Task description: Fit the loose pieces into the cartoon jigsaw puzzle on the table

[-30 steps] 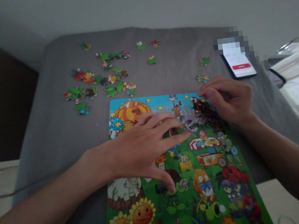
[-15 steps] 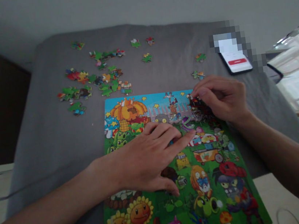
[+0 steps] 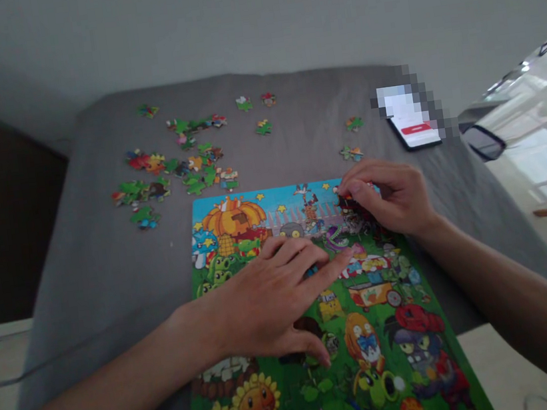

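Note:
A colourful cartoon jigsaw puzzle (image 3: 362, 341) lies flat on the grey cloth, with a pumpkin at its top left and sunflowers at its lower left. Across its middle rests my left hand (image 3: 270, 299), palm down, fingers spread, covering part of the picture. My right hand (image 3: 393, 196) is at the puzzle's top right corner, thumb and forefinger pinched together over a dark figure there. Whatever those fingertips may hold is hidden. Just beyond the right hand are two loose puzzle pieces, an orange and green one (image 3: 351, 153) and a green one (image 3: 354, 124).
Several loose puzzle pieces (image 3: 200, 181) are scattered beyond the puzzle on the left, with a few more (image 3: 264, 127) near the back middle. A lit phone (image 3: 415, 136) lies at the back right of the grey cloth (image 3: 75, 271). A pale wall stands behind.
The whole view has shifted, so everything sits lower and the right side slightly further left. Both hands keep the same places on the puzzle, the right still pinched at its corner.

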{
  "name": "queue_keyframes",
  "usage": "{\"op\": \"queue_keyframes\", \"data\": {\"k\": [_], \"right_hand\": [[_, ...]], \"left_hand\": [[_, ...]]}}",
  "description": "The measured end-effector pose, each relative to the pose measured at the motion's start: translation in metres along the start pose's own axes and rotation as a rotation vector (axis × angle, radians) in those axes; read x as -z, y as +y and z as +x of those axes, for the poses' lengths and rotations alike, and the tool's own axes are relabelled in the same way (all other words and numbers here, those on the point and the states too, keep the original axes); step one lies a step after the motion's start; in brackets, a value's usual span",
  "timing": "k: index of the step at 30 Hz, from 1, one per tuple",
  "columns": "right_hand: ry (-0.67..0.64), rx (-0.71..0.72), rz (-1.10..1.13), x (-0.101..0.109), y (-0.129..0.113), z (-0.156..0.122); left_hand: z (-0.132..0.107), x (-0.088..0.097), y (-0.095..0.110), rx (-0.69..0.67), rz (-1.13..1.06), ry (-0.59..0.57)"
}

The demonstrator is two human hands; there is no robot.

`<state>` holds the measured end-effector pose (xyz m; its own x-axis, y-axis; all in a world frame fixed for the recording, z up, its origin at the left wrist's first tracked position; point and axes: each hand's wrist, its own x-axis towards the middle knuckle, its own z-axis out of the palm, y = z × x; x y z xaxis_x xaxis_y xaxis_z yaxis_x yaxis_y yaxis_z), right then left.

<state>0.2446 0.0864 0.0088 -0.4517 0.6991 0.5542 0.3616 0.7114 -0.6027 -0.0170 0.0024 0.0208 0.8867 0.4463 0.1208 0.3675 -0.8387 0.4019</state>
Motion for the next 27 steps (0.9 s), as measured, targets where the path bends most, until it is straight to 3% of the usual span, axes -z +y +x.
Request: {"op": "queue_keyframes", "data": {"k": [5,8,10,15,18,22,27], "right_hand": [[0.001,-0.003,-0.006,0.0,-0.002,0.0],[-0.001,-0.009,-0.032,0.002,-0.003,0.0],[0.0,0.001,-0.068,0.004,0.0,0.004],[-0.028,0.128,-0.131,0.012,0.023,0.032],[-0.018,0.205,-0.191,0.013,0.041,0.045],[0.052,0.201,-0.27,0.014,0.059,0.034],[-0.014,0.152,-0.26,0.018,0.06,0.013]], "left_hand": [[-0.003,0.008,-0.005,0.024,0.02,0.035],[-0.007,0.02,-0.021,0.095,0.063,0.097],[-0.013,0.032,-0.039,0.205,0.106,0.144],[-0.044,0.066,-0.09,0.642,0.217,0.307],[-0.066,0.08,-0.109,0.793,0.275,0.354],[-0.077,0.081,-0.116,0.846,0.257,0.298],[-0.071,0.072,-0.117,0.837,0.211,0.236]]}}
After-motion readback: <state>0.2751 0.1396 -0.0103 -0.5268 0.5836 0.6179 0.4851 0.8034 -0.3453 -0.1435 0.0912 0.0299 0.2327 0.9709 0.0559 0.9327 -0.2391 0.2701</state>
